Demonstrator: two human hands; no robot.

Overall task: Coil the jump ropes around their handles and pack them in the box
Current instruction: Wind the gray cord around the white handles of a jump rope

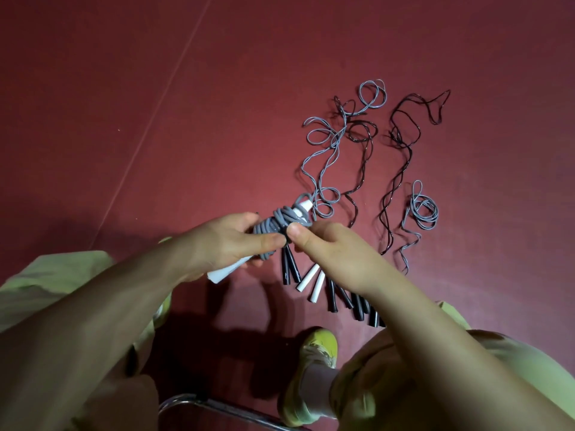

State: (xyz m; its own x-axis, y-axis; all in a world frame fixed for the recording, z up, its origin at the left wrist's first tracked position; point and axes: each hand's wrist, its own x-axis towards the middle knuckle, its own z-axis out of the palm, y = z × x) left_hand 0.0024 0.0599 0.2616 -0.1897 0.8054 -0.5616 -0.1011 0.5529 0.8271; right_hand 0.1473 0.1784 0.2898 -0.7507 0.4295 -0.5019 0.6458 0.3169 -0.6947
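Observation:
My left hand [228, 241] grips a pair of white handles [224, 272] with grey rope [277, 227] coiled tightly around them, held above the red floor. My right hand [323, 250] pinches the grey coil at its right side with thumb and fingers. Below my hands, several other handles lie in a row on the floor: black handles [289, 269], two white handles [312, 283], and more black handles [345, 301] partly hidden by my right forearm. Their loose grey ropes [326, 150] and black ropes [401, 144] trail away across the floor. No box is in view.
A small grey rope coil [424, 209] lies at the right. My knees in light green trousers [56, 284] flank the scene, and a yellow-green shoe [317, 349] stands on the red floor [155, 88]. A chrome chair rail [217, 409] shows at the bottom.

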